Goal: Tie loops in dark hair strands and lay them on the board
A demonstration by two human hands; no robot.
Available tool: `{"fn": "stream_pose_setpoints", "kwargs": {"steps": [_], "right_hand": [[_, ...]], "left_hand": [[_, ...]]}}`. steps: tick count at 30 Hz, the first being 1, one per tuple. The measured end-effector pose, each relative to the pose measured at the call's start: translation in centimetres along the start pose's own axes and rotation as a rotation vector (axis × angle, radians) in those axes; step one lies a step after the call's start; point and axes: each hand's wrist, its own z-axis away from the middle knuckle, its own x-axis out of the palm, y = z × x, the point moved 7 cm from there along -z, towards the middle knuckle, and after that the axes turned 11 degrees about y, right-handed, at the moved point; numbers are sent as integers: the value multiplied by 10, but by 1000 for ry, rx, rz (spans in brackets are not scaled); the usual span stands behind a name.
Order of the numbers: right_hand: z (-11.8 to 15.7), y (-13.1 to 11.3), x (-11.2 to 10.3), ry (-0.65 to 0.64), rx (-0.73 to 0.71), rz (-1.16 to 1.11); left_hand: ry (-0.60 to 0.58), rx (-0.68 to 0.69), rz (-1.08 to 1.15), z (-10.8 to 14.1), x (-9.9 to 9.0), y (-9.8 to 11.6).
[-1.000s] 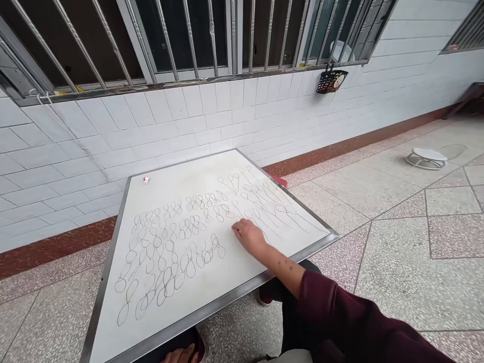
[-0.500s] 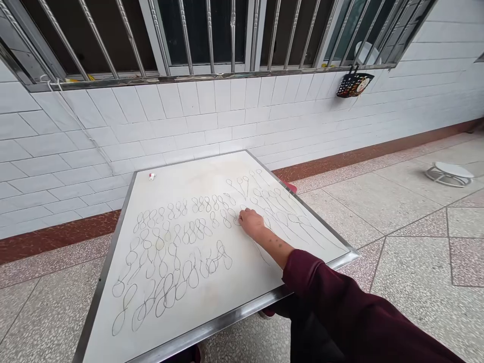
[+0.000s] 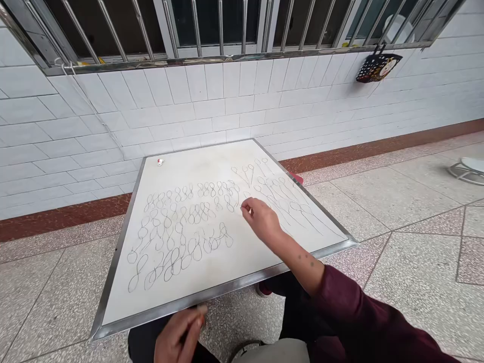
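My right hand (image 3: 260,217) is over the right-middle part of the white table (image 3: 204,159), with thumb and forefinger pinched. A thin dark wire (image 3: 237,194) curves up to its fingertips. Several wire loops (image 3: 194,247), many twisted into figure eights, lie in rows to the left of this hand. Beyond it and to its right are more wires with a small loop and long straight tails (image 3: 306,214). My left hand (image 3: 179,335) is low at the table's front edge, with thumb and fingers pressed together. What it holds, if anything, is too small to make out.
A small white and red object (image 3: 160,162) sits near the table's far left corner. Metal trim (image 3: 227,288) edges the table. A tiled wall (image 3: 212,111) with a barred window stands behind. A patterned bag (image 3: 378,67) hangs from the bars; a round stool (image 3: 469,169) is at right.
My left hand has come into view at the front edge. My right hand has lifted slightly and turned, with its pinched fingers now showing. The whole view has shifted.
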Motion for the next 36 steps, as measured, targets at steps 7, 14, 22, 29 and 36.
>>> {"fn": "stream_pose_setpoints", "kwargs": {"steps": [7,14,22,29,36], "right_hand": [[89,-56,-55,158,-251,-337],[124,-61,-77,85,-231,-558],[145,-55,-73,-105,32,-908],[162,-56,-73,-166,72,-1012],[167,-54,-71,-193,147,-1096]], "left_hand": [[1,-122,470,-29,44,98],[8,-191,613,5,67,96],[46,-177,657,23,63,106],[28,-198,745,36,66,107],[5,-226,740,44,63,104]]}}
